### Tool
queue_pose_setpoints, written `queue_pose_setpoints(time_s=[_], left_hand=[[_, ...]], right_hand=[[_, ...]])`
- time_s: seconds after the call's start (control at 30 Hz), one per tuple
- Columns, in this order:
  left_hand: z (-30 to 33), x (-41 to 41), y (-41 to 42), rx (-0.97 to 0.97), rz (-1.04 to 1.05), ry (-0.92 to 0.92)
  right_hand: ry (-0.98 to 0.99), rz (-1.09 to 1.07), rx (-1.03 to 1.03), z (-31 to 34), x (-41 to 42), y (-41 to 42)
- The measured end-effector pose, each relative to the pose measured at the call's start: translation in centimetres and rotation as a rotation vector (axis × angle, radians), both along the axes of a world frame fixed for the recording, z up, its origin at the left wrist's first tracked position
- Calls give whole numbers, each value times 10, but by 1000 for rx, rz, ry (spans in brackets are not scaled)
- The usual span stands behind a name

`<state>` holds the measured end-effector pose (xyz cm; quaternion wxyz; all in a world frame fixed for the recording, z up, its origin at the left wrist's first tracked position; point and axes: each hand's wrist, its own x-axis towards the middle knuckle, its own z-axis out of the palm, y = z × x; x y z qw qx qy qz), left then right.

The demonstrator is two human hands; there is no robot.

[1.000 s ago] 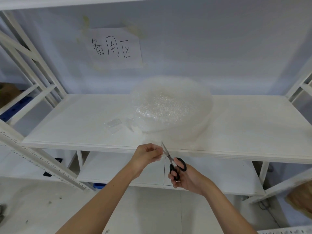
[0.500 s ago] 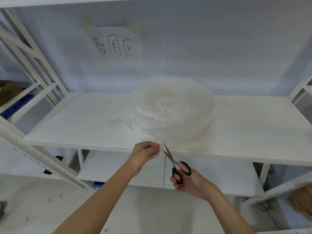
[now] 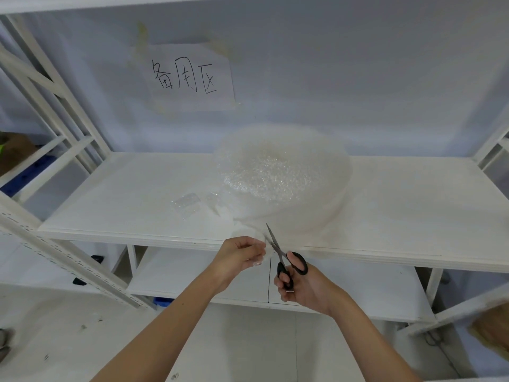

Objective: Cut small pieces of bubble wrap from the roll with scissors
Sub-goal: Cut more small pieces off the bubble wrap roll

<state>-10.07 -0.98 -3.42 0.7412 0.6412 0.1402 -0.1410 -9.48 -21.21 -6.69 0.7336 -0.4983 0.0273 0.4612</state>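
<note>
At the front edge of the white shelf (image 3: 399, 216), just below the big roll of bubble wrap (image 3: 281, 175) that lies flat on the board, both hands work on the loose end of the wrap (image 3: 249, 230) trailing down from the roll's near side. The left hand (image 3: 239, 256) has its fingers curled in, pinching that loose flap where it hangs over the shelf edge. Just beside it, the right hand (image 3: 305, 290) grips the black-handled scissors (image 3: 286, 260), fingers through the loops; the blades point up toward the roll with their tips against the wrap, and they look nearly closed, though the exact gap is hard to tell. Left of the roll, two small cut pieces (image 3: 187, 204) of bubble wrap lie flat on the shelf, close together. Behind the roll, a paper sign (image 3: 190, 77) with handwritten characters is taped to the wall.
</note>
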Motion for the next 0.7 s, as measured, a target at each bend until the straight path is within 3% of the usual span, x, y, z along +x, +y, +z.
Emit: queue_pose_setpoints(time_s=[0.27,0.5,0.7], left_hand=[[0,-2,2,-33,-70,25],[3,5,8,79,-165,95],[5,16,1,66,69,32]], right_hand=[[-13,6,8,3,14,16],[-48,-34,0,0,11,14],[-76,-59,-23,3,12,17]])
